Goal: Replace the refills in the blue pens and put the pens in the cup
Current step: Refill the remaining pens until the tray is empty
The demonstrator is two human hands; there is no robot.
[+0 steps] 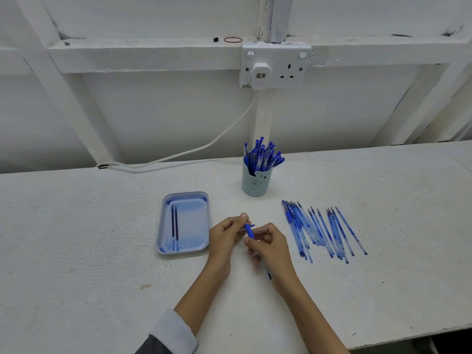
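Sleeve and bare forearm lead to the left hand, which pinches the upper end of a blue pen. The right hand curls round the pen's lower barrel. Both are over the bench.

- **Left:** a tray holding two dark refills.
- **Right:** a fan of translucent blue tubes.
- **Behind:** a cup filled with pens.
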